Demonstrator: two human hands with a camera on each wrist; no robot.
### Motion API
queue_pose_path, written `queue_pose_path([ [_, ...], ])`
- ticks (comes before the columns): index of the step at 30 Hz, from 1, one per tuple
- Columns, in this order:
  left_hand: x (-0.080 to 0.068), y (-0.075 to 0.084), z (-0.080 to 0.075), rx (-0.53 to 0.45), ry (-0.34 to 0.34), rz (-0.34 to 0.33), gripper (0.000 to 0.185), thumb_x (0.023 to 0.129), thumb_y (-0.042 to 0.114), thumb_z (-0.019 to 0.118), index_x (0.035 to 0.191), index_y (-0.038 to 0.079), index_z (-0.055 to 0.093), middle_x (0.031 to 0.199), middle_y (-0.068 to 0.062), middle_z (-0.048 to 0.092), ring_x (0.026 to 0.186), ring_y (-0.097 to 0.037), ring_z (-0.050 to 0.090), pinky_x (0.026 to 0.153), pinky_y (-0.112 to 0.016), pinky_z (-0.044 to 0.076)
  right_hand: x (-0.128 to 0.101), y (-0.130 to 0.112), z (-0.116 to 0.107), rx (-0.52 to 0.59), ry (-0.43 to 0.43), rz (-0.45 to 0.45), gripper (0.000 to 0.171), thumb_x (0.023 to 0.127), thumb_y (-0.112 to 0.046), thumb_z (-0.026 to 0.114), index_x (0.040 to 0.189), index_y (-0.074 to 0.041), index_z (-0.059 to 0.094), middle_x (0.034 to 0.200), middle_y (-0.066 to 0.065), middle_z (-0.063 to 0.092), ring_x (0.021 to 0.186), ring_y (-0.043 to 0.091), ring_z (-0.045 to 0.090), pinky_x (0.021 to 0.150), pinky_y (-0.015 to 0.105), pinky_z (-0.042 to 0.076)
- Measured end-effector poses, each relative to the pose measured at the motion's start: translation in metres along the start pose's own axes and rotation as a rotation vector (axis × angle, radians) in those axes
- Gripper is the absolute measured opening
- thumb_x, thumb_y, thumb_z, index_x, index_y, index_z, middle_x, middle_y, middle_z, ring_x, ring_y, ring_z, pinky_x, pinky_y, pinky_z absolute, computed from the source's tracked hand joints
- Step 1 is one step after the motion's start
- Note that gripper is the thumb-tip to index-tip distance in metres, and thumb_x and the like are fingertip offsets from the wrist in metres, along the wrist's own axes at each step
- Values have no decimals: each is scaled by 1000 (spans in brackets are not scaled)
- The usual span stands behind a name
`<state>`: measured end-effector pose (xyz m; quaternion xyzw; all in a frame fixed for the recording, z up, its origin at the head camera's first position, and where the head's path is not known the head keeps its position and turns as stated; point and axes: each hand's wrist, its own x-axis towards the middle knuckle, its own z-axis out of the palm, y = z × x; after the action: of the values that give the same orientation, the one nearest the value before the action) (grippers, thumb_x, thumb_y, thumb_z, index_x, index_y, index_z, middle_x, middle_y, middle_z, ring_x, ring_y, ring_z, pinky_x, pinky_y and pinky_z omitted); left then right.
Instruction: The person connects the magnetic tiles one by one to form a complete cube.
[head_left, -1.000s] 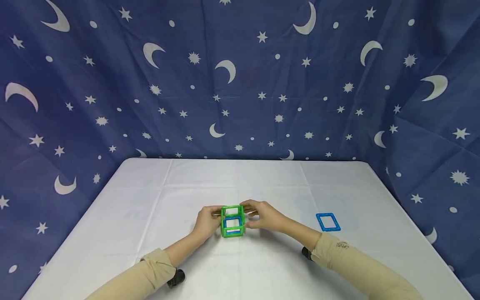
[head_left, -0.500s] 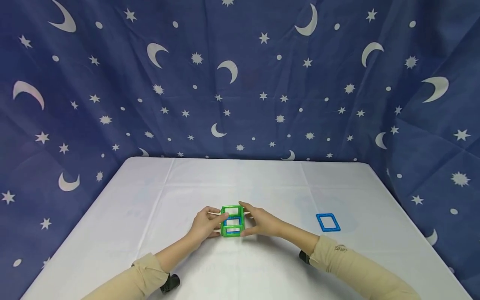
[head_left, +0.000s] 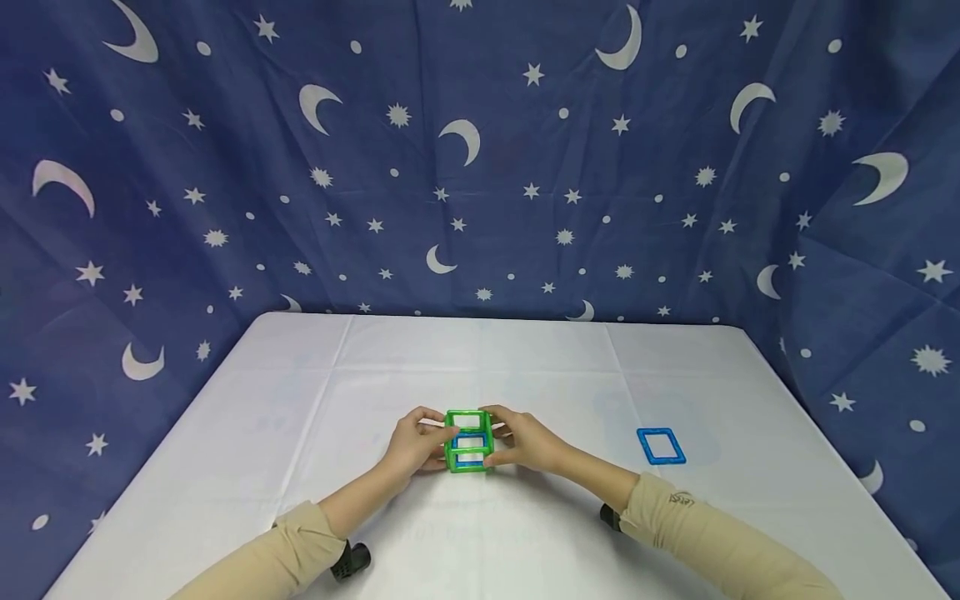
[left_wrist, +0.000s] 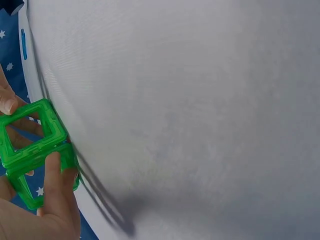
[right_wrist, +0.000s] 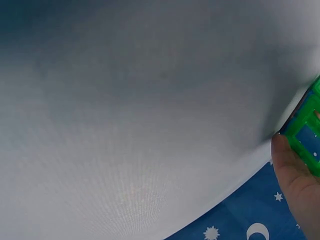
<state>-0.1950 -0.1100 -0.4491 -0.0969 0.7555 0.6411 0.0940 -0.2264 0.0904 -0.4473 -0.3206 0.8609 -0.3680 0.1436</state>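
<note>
Head view: one cube-like frame (head_left: pixel 468 442) built of green square tiles is seen near the middle of the white table (head_left: pixel 225 467), slightly toward the near edge. A blue tile (head_left: pixel 469 440) is visible inside or behind it; the exact tile count of the structure cannot be told, since the hands cover the sides.

Two hands are counted, one on each side of the structure. The left hand (head_left: pixel 414 444) is closed on the left side, fingers curled round the frame edge. The right hand (head_left: pixel 525 442) is closed on the right side, fingers curled over the top edge and thumb low. Both are clamped on the structure, which sits on the tablecloth.

One loose blue square tile (head_left: pixel 661 446) is seen lying flat on the table, well apart to the right of the right hand. Two beige sleeves are in view.

Left wrist view: two green square faces of the frame (left_wrist: pixel 32 150) are made out, meeting at an edge; a fingertip (left_wrist: pixel 54 165) of the left hand is pressed on that edge.

Right wrist view: one corner of the green frame (right_wrist: pixel 306 131) is seen at the right border, with a finger (right_wrist: pixel 295 182) against it.

One star-and-moon blue backdrop (head_left: pixel 480 167) hangs behind the table.
</note>
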Motion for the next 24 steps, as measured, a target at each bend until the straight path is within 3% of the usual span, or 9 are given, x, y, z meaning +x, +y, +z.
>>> queue_pose_path([
  [4, 1, 0, -3, 17, -55, 35, 49, 88, 21, 67, 128, 2, 47, 107, -20, 61, 69, -15, 66, 65, -38, 59, 0, 0, -3, 6, 10, -4, 73, 78, -16, 76, 137, 3, 38, 129, 21, 56, 112, 36, 60, 90, 38, 53],
  [8, 5, -4, -13, 69, -208, 60, 66, 88, 23, 67, 143, 6, 35, 134, -26, 46, 92, -25, 67, 72, -37, 58, 0, 0, -4, -9, 8, -7, 74, 78, -17, 77, 137, 3, 38, 131, 20, 55, 114, 35, 59, 91, 39, 52],
  [12, 7, -9, -27, 239, -326, 170, 80, 79, 13, 76, 145, 4, 33, 144, -26, 37, 107, -31, 62, 78, -35, 57, 1, 0, -4, -17, -1, 4, 78, 78, -19, 77, 140, 4, 36, 134, 21, 52, 117, 35, 57, 94, 41, 50],
  [17, 5, -15, -31, 406, -298, 358, 80, 72, 14, 81, 136, -10, 40, 129, -29, 53, 105, -36, 63, 86, -34, 55, 0, 2, -1, -10, -6, 17, 80, 77, -20, 76, 140, 8, 34, 137, 23, 49, 121, 36, 54, 99, 42, 47],
  [20, 5, -17, -28, 408, -278, 404, 76, 73, 14, 80, 132, -14, 42, 122, -29, 58, 103, -37, 64, 85, -34, 54, 0, 3, -1, -15, 4, 17, 78, 77, -20, 77, 138, 8, 38, 137, 23, 49, 121, 35, 54, 99, 41, 46],
  [24, 7, -19, -25, 372, -262, 418, 74, 72, 11, 80, 131, -15, 43, 119, -29, 60, 103, -37, 65, 85, -32, 54, 2, 3, -3, -24, 15, 1, 73, 75, -18, 78, 134, 7, 43, 134, 22, 52, 120, 34, 55, 99, 41, 47],
])
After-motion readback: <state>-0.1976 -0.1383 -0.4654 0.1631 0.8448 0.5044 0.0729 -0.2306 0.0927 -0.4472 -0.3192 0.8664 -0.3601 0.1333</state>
